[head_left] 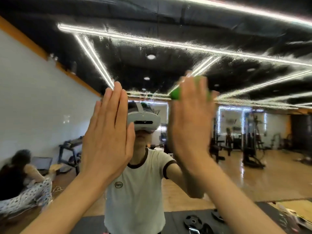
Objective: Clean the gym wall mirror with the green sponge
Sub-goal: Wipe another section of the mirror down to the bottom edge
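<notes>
**Green sponge pressed flat on the wet mirror**

The green sponge (pixel 175 94) is high on the gym wall mirror (pixel 168 53), a little to the 1 o'clock side of the picture's middle. Only its lower left corner and a thin strip of its edge show, because the right hand (pixel 190 119) covers most of it. This hand lies flat over the sponge with the fingers straight and close together, pointing to 12 o'clock, and it presses the sponge against the glass; the fingers do not curl round it. The hand and the sponge are blurred.

The left hand (pixel 108 132) is at 9 o'clock from the sponge, apart from it. It is also open and flat, with the fingers straight, together and pointing up, the palm toward the glass. I cannot tell if it really touches the mirror.

Around and above the sponge the glass carries wet, streaky smears, which make the reflected ceiling lights (pixel 152 40) look fuzzy.

Between both hands the mirror reflects the person in a white T-shirt (pixel 135 191) and a white headset (pixel 143 119). At 8 o'clock another person (pixel 22 183) sits on the floor. At 3 o'clock gym machines (pixel 249 149) stand on a wooden floor. At 5 o'clock black weight plates (pixel 193 222) lie on a dark mat.
</notes>
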The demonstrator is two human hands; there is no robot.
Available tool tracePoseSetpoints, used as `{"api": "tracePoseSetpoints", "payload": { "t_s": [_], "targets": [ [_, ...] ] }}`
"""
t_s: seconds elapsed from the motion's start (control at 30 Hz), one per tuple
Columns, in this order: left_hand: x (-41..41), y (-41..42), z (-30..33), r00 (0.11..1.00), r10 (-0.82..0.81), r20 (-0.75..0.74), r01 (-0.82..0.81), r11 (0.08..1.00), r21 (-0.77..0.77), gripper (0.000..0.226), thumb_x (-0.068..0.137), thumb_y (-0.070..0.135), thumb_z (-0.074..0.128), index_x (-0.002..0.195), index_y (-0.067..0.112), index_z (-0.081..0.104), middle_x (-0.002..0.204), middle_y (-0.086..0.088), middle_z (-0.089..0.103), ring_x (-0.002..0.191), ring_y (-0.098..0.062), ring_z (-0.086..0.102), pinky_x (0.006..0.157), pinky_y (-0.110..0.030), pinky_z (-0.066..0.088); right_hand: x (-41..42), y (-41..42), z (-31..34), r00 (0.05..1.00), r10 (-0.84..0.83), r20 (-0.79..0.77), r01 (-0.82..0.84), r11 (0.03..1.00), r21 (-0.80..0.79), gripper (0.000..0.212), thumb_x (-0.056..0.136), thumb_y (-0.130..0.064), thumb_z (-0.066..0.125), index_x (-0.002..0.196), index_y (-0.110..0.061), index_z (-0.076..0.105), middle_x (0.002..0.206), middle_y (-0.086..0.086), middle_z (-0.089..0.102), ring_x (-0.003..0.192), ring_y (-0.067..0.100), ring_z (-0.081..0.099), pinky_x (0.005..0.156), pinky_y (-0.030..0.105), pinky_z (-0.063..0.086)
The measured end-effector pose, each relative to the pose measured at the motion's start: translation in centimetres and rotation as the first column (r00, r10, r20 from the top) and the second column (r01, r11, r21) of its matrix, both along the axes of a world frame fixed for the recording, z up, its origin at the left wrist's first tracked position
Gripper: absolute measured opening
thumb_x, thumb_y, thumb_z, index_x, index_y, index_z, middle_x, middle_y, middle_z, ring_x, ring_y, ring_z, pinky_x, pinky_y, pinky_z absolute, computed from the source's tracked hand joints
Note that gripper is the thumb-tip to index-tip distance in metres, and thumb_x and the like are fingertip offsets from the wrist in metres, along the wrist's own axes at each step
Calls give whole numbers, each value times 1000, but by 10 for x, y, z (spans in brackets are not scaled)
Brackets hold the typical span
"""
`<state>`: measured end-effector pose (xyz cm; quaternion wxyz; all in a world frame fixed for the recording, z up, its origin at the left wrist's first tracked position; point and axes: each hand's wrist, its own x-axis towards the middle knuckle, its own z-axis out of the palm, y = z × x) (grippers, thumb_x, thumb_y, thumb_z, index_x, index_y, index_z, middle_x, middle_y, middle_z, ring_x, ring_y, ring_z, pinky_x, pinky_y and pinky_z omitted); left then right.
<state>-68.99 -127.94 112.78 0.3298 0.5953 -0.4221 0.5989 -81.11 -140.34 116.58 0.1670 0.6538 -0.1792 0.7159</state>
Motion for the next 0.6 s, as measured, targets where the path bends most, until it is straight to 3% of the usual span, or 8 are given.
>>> {"api": "tracePoseSetpoints", "payload": {
  "t_s": [0.07, 0.17, 0.23, 0.33, 0.43, 0.6],
  "targets": [
    [0, 0, 0, 1000, -1, -14, 1, 1000, 4, 65, 105, 26, 32, 161, 3, 9, 170, -11, 3, 157, -20, -1, 127, -31, -6, 38, 34, 6, 988, 22, -150, -52, 979, -197, 54, 98, -13, 50, 151, -7, 40, 161, 10, 34, 152, 28, 24, 125, 48, 8],
    [0, 1, -1, 1000, 2, -26, -2, 1000, 3, 66, 105, 27, 32, 161, 3, 8, 170, -11, 2, 157, -19, -3, 126, -30, -7, 26, 21, 17, 958, -56, -281, -43, 941, -336, 51, 104, -24, 39, 152, -7, 39, 161, 11, 33, 151, 28, 24, 124, 46, 7],
    [0, 1, -1, 1000, 10, -14, -10, 1000, 1, 67, 104, 28, 31, 161, 2, 7, 170, -12, 1, 157, -21, -3, 126, -29, -8, -14, -17, 12, 963, -54, -263, -10, 971, -237, 53, 106, -27, 35, 156, -11, 31, 165, 8, 26, 153, 24, 16, 125, 44, 3],
    [0, 1, -1, 1000, 4, -6, -4, 1000, 2, 67, 104, 27, 31, 161, 2, 7, 170, -13, 1, 157, -23, -2, 127, -32, -6, -78, -71, -6, 1000, 9, -29, -7, 998, 67, 53, 108, -27, 29, 158, -10, 28, 167, 8, 20, 155, 22, 9, 126, 49, 1],
    [-1, 1, -1, 1000, -10, 4, 10, 1000, -6, 67, 103, 26, 32, 161, 2, 6, 170, -12, 1, 157, -23, -1, 127, -32, -6, -66, -60, 2, 992, 19, 121, -41, 982, 182, 53, 107, -25, 27, 157, -8, 29, 167, 8, 20, 155, 27, 10, 124, 54, 3],
    [-2, 2, -1, 1000, 5, 0, -5, 1000, -6, 66, 104, 25, 29, 161, 1, 6, 170, -13, 1, 157, -23, -2, 126, -30, -8, 2, 4, -14, 985, -19, -173, -9, 987, -163, 53, 108, -29, 31, 158, -12, 30, 166, 9, 21, 155, 27, 11, 126, 45, -1]
  ]
}}
